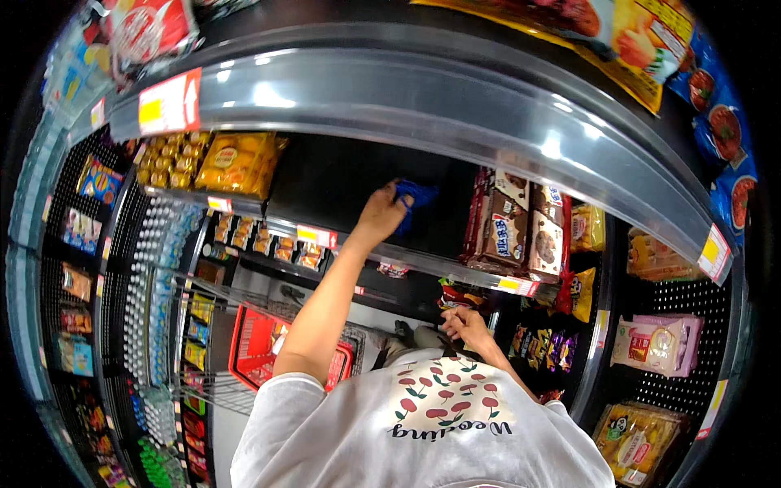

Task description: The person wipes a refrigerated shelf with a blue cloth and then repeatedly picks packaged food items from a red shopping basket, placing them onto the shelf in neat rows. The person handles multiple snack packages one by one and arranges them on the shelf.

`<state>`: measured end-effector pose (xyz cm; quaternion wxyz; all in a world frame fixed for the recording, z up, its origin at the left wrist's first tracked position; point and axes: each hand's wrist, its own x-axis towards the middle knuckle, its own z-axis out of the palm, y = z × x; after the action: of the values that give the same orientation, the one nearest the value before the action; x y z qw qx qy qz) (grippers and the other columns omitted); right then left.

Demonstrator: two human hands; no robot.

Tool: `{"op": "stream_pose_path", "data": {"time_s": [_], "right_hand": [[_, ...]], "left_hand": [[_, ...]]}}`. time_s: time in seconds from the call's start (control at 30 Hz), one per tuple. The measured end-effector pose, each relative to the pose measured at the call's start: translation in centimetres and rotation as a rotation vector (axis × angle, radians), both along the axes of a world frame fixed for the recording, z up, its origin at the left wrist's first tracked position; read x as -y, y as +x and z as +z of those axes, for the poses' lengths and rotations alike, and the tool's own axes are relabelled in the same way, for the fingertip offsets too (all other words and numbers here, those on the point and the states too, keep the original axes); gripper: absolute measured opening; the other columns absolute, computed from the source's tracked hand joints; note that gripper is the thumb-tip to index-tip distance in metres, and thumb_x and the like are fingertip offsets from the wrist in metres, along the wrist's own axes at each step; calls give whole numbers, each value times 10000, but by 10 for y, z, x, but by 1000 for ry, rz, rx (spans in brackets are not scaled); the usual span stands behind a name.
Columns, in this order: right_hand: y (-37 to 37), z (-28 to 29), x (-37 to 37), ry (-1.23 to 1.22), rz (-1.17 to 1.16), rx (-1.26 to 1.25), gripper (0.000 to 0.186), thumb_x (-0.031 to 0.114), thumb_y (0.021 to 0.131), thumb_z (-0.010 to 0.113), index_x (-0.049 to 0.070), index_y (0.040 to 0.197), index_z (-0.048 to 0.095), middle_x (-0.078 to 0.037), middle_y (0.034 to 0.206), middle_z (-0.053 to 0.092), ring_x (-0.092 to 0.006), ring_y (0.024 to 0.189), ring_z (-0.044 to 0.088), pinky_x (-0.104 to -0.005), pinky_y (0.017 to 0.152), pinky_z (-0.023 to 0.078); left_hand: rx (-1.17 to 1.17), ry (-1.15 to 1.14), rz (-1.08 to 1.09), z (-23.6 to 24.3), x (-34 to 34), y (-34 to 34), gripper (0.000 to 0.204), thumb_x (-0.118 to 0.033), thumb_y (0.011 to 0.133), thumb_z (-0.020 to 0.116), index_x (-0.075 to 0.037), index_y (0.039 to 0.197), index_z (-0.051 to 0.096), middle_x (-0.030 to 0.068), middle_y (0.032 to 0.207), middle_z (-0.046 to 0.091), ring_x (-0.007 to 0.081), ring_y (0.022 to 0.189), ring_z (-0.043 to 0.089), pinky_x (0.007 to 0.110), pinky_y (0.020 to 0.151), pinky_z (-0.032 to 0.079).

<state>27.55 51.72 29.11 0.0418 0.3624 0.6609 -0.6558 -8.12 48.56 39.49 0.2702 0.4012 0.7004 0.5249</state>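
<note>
My left hand (384, 215) reaches onto a black shelf (325, 175), its fingers closed on a crumpled blue cloth (418, 195) that lies against the shelf surface. To the left of it sits a yellow-orange snack bag (237, 164), and to the right stand brown and white biscuit packs (499, 224). Lower down, my right hand (467, 327) hangs in front of the shelf edge with loosely bent fingers set apart and nothing visible in them. Just beyond those fingers is a dark packet with red and green (457, 294) on a lower shelf.
A clear-fronted upper shelf edge (342, 85) curves above my left arm. At my left stands a wire shopping cart (213, 358) with a red basket (248, 346). Pink packs (657, 346) and a yellow tray pack (639, 443) fill shelves on the right.
</note>
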Motion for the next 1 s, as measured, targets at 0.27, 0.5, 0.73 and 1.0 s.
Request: {"op": "stream_pose_path", "data": {"time_s": [0.27, 0.5, 0.73, 1.0], "right_hand": [[-67, 69, 5, -220, 197, -211, 471, 359, 1065, 593, 10, 1381, 593, -122, 1170, 706, -152, 993, 658, -301, 824, 571], [-147, 80, 20, -508, 289, -499, 740, 616, 1019, 538, 46, 1489, 487, -136, 1400, 590, -237, 1296, 553, -441, 1059, 483], [-159, 55, 75, -406, 281, -142, 321, 247, 1001, 714, 39, 1244, 695, -40, 1119, 728, -122, 995, 663, -302, 936, 524], [-175, 14, 98, -14, 541, -123, 284, 179, 994, 697, -24, 1191, 671, -65, 1022, 729, -121, 891, 657, -293, 812, 548]], "left_hand": [[1169, 427, 200, 46, 112, 29, 422, -258, 1000, 539, 42, 1288, 609, 178, 1200, 699, 290, 1091, 693, 426, 989, 568], [1243, 554, 219, 21, 189, 86, 682, -427, 988, 661, 51, 1446, 495, 191, 1359, 627, 288, 1202, 658, 430, 1027, 561], [1098, 278, 600, -51, 240, 146, 447, -235, 936, 768, -19, 1292, 606, 81, 1181, 692, 182, 1040, 686, 336, 915, 583], [1238, 159, 895, -95, 304, 187, 400, -347, 987, 692, -68, 1269, 633, 41, 1091, 678, 149, 964, 660, 343, 882, 552]]}}
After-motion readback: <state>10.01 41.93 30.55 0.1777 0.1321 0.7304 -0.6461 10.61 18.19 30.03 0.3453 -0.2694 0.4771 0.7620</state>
